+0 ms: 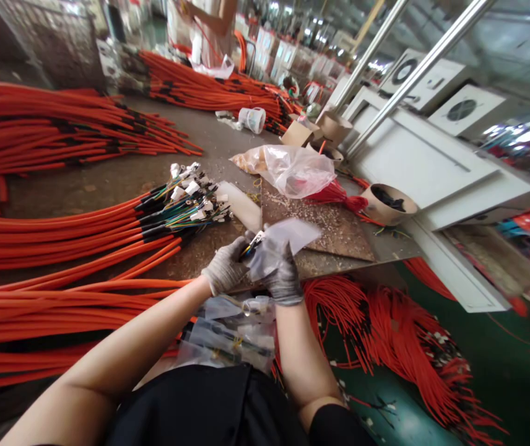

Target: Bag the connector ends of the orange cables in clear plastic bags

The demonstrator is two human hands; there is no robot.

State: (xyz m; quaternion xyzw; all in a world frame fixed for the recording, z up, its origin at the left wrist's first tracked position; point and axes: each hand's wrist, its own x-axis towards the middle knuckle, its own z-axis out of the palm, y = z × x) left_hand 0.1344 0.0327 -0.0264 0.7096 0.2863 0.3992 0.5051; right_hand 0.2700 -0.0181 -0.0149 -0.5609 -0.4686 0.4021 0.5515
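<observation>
We see the person's left hand [225, 266] and right hand [284, 280], both in grey knit gloves, meeting over the front edge of a worn workbench [200, 148]; the left hand is closed, its fingers pinching a small wire connector [252, 244] with dark and yellow leads; the right hand is closed on a clear plastic sleeve [283, 244], which stands up against the connector; we think the connector's end sits at the sleeve's mouth, though the film and the glare make that hard to be sure of.

Just left of the hands, a bundle of orange cables [83, 226] lies on the bench, its black-taped ends fanning into coloured wires and white terminals [191, 195]; more orange cables [60, 127] lie beyond it, and another bundle [209, 87] stretches along the far side; below the forearms, clear bags of small parts [228, 334] sit in front of the person's black clothing; red wire bundles [376, 322] spill onto the green floor to the right.

Beyond the hands, a board scattered with shavings [321, 229] lies on the bench beneath a crumpled plastic bag [293, 170]; a tan bowl of black pieces [388, 204] rests near a white machine housing [432, 161]; at the far end, a co-worker [212, 31] stands by the bench.
</observation>
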